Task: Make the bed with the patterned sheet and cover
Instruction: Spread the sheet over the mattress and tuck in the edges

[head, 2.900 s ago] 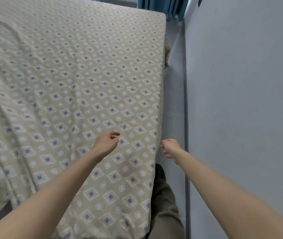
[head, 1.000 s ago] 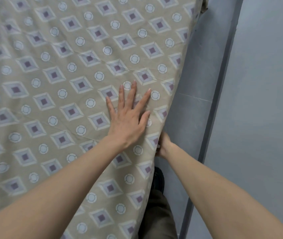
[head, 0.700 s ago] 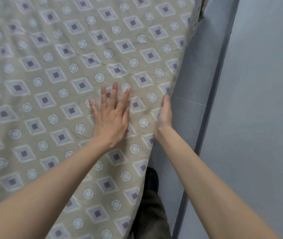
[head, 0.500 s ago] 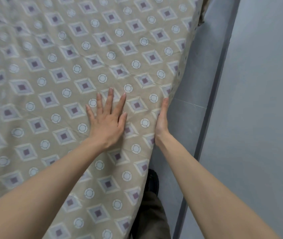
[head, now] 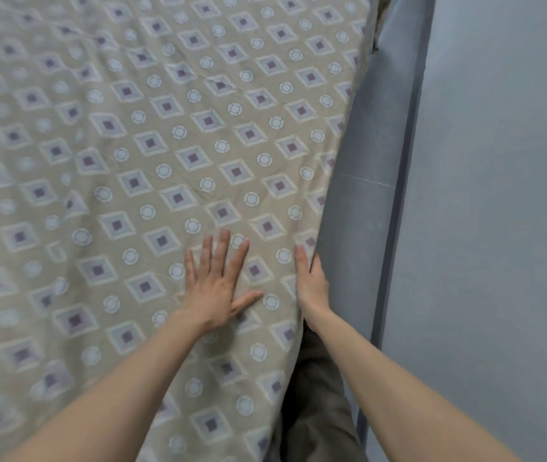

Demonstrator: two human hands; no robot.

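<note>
Mostly flat now: patterned sheet [head: 172,155] fills frame left and centre. Left hand [head: 215,281] spread flat, pressing it, holding nothing. Right hand [head: 310,281] fingers straight along sheet's edge, centre-right, no grip. Fabric looks thin, soft, creases easily; best taken at that edge.

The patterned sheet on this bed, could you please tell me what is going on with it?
A person is flattening the patterned sheet. Their left hand lies flat on top, fingers spread, while their right hand presses straight-fingered along the sheet's right edge, next to the grey floor. Only faint creases show nearby.
</note>
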